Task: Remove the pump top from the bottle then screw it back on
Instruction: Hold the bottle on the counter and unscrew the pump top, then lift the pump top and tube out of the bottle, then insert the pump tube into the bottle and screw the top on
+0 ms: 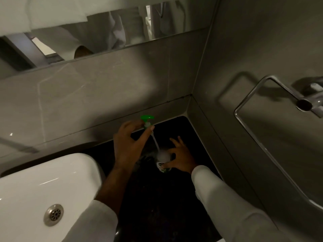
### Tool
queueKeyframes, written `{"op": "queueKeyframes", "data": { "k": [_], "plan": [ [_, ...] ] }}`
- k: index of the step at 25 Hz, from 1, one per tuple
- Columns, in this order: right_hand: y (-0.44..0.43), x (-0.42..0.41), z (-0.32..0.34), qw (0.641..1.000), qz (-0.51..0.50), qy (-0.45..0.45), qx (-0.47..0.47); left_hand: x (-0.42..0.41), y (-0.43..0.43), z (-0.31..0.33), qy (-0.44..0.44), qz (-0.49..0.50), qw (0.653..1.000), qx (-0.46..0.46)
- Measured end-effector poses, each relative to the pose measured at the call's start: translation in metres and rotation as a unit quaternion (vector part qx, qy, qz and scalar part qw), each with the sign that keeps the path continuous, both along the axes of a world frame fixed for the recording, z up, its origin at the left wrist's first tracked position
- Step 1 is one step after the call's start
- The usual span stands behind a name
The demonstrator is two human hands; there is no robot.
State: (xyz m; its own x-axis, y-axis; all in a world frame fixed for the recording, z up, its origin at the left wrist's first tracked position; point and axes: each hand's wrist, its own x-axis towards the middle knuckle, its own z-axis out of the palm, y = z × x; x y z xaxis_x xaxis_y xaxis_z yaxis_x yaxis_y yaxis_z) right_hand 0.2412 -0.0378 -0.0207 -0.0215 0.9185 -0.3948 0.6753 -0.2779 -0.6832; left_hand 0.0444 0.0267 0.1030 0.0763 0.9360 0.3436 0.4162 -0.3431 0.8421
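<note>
**Desk:** What does the frame show, for the caption?

**Photographer:** A person at a dark worktop (157, 215) in a tiled corner. The left hand (129, 142) holds the green pump top (147, 119) clear of the bottle (163, 160). Its grip is pressed together on the pump's collar, thumb one side, fingertips the other. The pump's clear dip tube (155, 142) slants down from that grip to the bottle's mouth, and I cannot tell whether its tip is inside the neck.

**Desk:** And the other hand?

**Photographer:** The right hand (180, 158) is on the bottle, below and to the right of the left grip. Thumb and forefinger pinch the bottle near its shoulder, and the other fingers (176, 142) are spread, not touching it. The bottle stands on the worktop, well inside the corner.

**Desk:** Why hold it that way?

**Photographer:** My reading: the low pinch steadies a light bottle so it will not tip or spin, while holding by the collar keeps the spout free and gives purchase for turning.

**Desk:** Where is the task?

**Photographer:** The top looks unscrewed and lifted, so removal seems done or nearly so. Threading it back on remains.

**Desk:** Surroundings?

**Photographer:** A white sink (43, 189) sits left of both hands, and a chrome towel ring (258, 123) hangs on the right wall.
</note>
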Motion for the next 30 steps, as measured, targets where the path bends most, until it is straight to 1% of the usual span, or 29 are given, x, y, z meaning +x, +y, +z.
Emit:
{"op": "queueKeyframes", "data": {
  "k": [7,10,13,17,19,22,27,28,30],
  "plan": [
    [0.001,0.002,-0.002,1.000,0.002,-0.006,-0.008,0.006,-0.006,-0.030,-0.013,0.004,1.000,-0.011],
    [0.002,0.002,-0.004,1.000,0.004,-0.011,-0.014,0.011,-0.014,-0.048,-0.005,-0.042,0.998,-0.045],
    [0.001,-0.001,-0.005,1.000,-0.004,0.003,-0.010,0.011,-0.021,-0.075,0.028,-0.097,0.991,-0.091],
    [-0.002,0.000,-0.009,1.000,-0.023,0.012,0.006,0.004,-0.027,-0.098,0.082,-0.149,0.969,-0.177],
    [-0.001,0.000,-0.010,0.999,-0.034,0.013,-0.002,0.003,-0.028,-0.102,0.090,-0.170,0.967,-0.166],
    [0.000,-0.001,-0.010,0.999,-0.037,0.008,-0.008,0.009,-0.030,-0.099,0.075,-0.183,0.970,-0.141],
    [-0.001,-0.004,-0.008,0.999,-0.041,0.000,-0.006,0.015,-0.036,-0.096,0.074,-0.087,0.976,-0.188],
    [-0.001,-0.004,-0.008,0.999,-0.041,0.001,-0.001,0.015,-0.036,-0.096,0.060,-0.092,0.974,-0.197],
    [-0.002,-0.002,-0.008,0.999,-0.040,0.008,0.010,0.014,-0.038,-0.095,-0.009,-0.139,0.961,-0.239]
  ]
}}
